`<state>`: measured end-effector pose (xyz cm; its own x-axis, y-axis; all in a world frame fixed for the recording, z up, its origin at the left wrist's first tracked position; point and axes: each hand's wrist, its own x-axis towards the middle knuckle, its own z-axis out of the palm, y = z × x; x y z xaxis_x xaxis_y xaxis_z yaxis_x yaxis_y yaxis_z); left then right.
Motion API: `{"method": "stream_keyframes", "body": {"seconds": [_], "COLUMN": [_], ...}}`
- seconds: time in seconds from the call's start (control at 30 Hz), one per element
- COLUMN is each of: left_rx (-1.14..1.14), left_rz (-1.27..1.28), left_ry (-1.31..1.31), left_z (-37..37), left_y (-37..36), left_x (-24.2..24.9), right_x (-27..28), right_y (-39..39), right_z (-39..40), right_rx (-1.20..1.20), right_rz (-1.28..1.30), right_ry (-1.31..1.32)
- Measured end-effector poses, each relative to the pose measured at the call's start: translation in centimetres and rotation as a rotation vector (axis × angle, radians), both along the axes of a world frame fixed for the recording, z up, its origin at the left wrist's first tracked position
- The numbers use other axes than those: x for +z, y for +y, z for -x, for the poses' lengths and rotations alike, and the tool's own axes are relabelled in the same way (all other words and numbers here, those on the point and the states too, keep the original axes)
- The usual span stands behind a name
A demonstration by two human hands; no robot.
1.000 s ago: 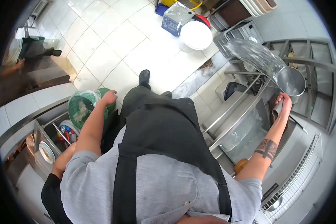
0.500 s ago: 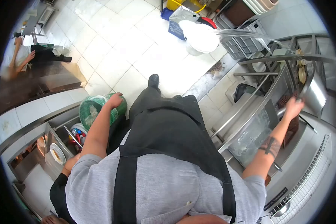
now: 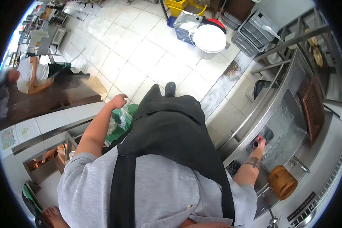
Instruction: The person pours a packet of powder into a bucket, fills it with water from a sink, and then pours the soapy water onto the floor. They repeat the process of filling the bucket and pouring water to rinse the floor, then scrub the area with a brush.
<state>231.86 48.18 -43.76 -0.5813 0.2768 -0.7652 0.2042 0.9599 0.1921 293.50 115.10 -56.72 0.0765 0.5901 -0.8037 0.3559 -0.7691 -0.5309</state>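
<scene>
My right hand (image 3: 259,142) is closed round the handle of a metal pot (image 3: 268,133), low in the steel sink (image 3: 281,95). The round end of the handle shows at my fingers, and my hand hides part of the pot. Water lies in the basin around it. My left hand (image 3: 119,101) is held out in the air with loosely bent fingers and nothing in it. Just below that hand is a green bin (image 3: 130,110) lined with a clear plastic bag (image 3: 121,118).
A brown slatted rack (image 3: 312,108) leans at the sink's far side; a wooden tub (image 3: 282,182) stands near the tap (image 3: 300,164). White bucket (image 3: 209,38) and grey crates (image 3: 254,32) are on the floor ahead. Another person (image 3: 34,76) stands beyond the left counter.
My right hand has brought the metal pot from the rack side down into the sink. My left hand has shifted slightly up. The view has turned, showing more of the sink and wooden tub.
</scene>
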Motion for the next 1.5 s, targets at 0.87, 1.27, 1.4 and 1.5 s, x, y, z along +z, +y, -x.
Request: {"method": "stream_keyframes", "body": {"seconds": [0.87,1.27,1.4,1.5], "left_rx": [0.163,0.346,0.319,0.231], "left_rz": [-0.218,-0.180,-0.192,-0.246], "left_ry": [-0.021,-0.076,-0.005,-0.005], "left_z": [-0.9,2.6,6.3,9.3], "left_y": [-2.6,-8.9,-8.0,-7.2], "left_x": [-12.1,-13.8,-13.4,-13.3], "right_x": [36.6,37.2,34.9,30.4], "right_y": [9.2,4.4,6.8,9.7], "right_z": [32.0,51.4,50.6,45.5], "right_rx": [0.453,0.900,0.829,0.672], "right_rz": [-0.443,-1.161,-1.487,-1.593], "right_ry": [0.234,-0.646,-0.797,-0.570]}}
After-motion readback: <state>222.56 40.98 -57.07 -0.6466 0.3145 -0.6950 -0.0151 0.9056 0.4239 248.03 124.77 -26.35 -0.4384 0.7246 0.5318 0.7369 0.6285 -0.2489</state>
